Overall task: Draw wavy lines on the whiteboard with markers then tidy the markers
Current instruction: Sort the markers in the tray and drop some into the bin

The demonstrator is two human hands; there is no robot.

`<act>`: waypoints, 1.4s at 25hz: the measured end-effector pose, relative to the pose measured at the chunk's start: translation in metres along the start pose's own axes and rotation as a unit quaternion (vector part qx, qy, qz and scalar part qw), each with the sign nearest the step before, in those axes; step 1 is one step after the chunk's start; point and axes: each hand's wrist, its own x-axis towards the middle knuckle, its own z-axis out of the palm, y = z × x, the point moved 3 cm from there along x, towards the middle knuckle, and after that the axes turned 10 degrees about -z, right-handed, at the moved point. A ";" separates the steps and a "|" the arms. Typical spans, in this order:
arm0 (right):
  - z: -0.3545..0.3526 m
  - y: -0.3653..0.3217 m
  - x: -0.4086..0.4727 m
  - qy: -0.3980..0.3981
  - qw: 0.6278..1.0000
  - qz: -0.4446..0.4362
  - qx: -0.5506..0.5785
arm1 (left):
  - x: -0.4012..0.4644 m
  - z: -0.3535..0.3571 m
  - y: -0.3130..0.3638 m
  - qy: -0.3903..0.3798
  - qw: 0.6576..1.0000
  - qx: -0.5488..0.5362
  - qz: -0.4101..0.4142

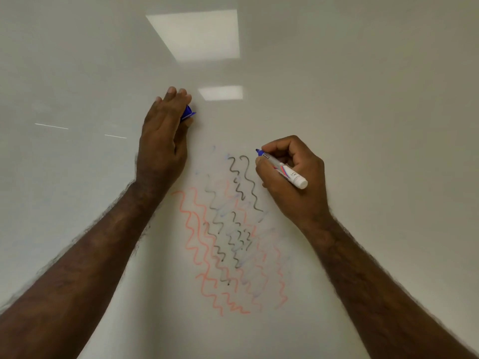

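My right hand (290,177) pinching blue marker (283,168), tip at whiteboard (363,99) beside black wavy lines (243,182); my left hand (163,136) on the board, holding blue cap (187,113), mostly hidden; red wavy lines (191,229) below, between my forearms

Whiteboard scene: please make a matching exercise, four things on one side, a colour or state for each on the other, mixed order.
Things:
1. marker
2. blue cap
3. outer wavy lines
4. top wavy lines

States:
a. black
b. held in the left hand
c. orange-red
d. uncapped, gripped by the right hand

Pairs: 1-d, 2-b, 3-c, 4-a
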 end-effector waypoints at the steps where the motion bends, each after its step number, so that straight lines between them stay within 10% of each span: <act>1: 0.004 -0.001 0.001 -0.006 1.000 -0.016 -0.025 | 0.000 0.000 -0.001 0.002 1.000 -0.001 0.000; 30: -0.050 0.033 -0.076 0.182 0.973 0.067 -0.126 | -0.006 0.001 0.000 0.035 0.999 0.014 0.001; 35: -0.031 0.028 -0.075 0.076 0.986 0.061 -0.134 | -0.008 0.000 -0.002 0.041 0.999 0.029 0.014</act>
